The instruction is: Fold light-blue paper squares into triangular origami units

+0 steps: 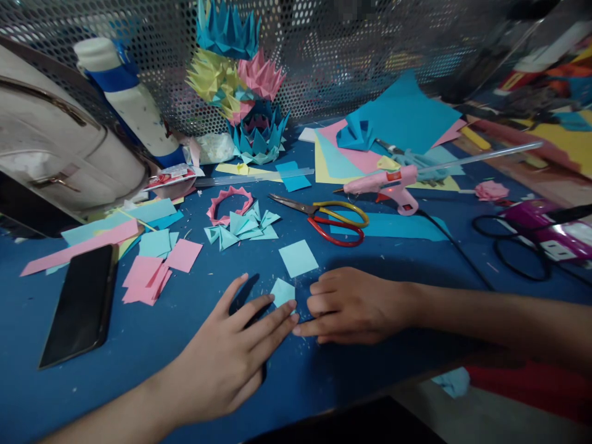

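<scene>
A small light-blue folded paper piece lies flat on the blue table, its lower part covered by fingers. My left hand is open, fingers spread, with fingertips resting on that piece. At its right, my right hand has most fingers curled in; one finger reaches out to the paper's lower edge, touching or almost touching my left fingertips. No object shows in the right hand. Just above lies a flat light-blue paper square. Beyond it are folded light-blue pieces and a pink pointed paper ring.
Scissors with yellow and red handles and a pink glue gun lie behind my hands. Left are pink paper squares and a phone. A bottle, paper flowers and a purple power strip stand farther out.
</scene>
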Available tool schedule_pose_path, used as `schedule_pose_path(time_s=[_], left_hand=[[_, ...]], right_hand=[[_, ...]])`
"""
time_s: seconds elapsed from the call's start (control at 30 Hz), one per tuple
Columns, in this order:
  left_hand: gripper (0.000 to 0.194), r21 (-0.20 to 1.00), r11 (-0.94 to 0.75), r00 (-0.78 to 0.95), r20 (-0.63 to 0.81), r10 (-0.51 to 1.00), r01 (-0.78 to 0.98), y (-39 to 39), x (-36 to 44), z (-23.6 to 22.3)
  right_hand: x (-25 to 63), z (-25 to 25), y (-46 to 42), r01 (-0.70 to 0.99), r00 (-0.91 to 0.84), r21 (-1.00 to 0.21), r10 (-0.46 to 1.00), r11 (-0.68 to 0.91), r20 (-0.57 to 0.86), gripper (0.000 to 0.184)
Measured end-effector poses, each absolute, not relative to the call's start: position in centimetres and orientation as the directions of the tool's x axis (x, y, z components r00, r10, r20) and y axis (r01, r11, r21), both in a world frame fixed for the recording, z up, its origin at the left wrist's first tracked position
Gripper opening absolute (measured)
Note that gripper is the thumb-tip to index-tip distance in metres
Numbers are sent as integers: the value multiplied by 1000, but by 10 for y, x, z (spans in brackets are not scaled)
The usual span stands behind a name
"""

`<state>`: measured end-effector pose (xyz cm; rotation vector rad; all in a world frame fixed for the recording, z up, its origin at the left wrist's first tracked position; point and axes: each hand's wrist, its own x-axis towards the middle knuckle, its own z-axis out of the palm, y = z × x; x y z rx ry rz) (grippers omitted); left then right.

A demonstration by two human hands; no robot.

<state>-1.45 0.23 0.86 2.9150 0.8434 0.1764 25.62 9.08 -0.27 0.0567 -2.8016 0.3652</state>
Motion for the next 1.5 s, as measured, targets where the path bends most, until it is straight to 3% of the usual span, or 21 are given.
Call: schedule_pose_path(time_s=[0.53, 1.13, 1.5], left_hand=[[63, 122, -828, 827, 71, 558, 548, -2, -11, 9], [51, 73, -850, 846, 83, 526, 521, -2, -16, 9], [56, 124, -840, 833, 112, 541, 529, -1, -16, 5]], right_hand=[[258, -5, 94, -69, -960, -209, -8, 976, 279, 35], [263, -4, 99, 30, -963, -201, 82, 979, 257, 34], [264, -3, 108, 118, -952, -40, 124, 992, 279, 37]])
